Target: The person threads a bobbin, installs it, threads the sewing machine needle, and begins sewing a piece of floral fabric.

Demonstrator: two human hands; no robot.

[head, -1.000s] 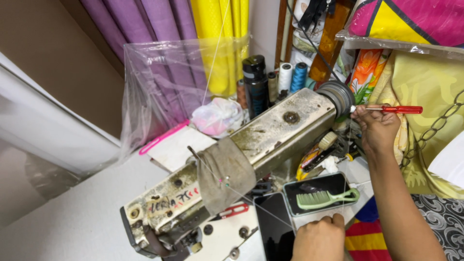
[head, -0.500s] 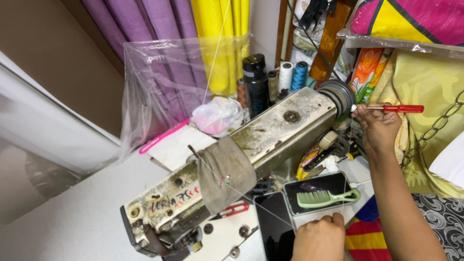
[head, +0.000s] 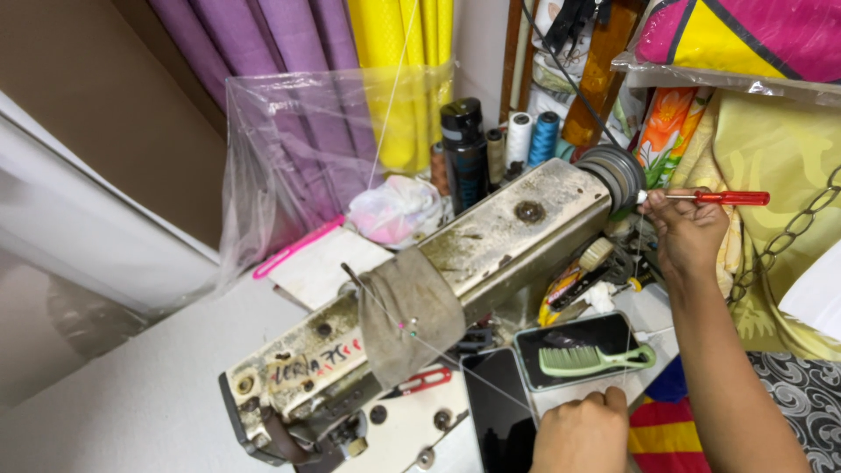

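An old, grimy sewing machine (head: 491, 254) lies across the white table, with a grey cloth pad (head: 412, 315) wrapped round its arm and pins stuck in it. My right hand (head: 688, 236) is beside the handwheel (head: 613, 171) and grips a thin red-handled tool (head: 727, 198), whose metal tip points at the wheel. My left hand (head: 583, 434) is a closed fist at the bottom edge, just below a black tray (head: 574, 337) with a green brush (head: 591, 359) in it. A fine thread (head: 438, 350) runs from the machine's arm down to that fist.
Behind the machine stand thread spools (head: 530, 136), a dark bottle (head: 464, 153) and a clear plastic bag (head: 324, 166) before purple and yellow curtains. A dark phone (head: 499, 407) lies by the tray. Folded colourful fabrics (head: 771, 131) and a hanging chain (head: 793, 232) crowd the right side.
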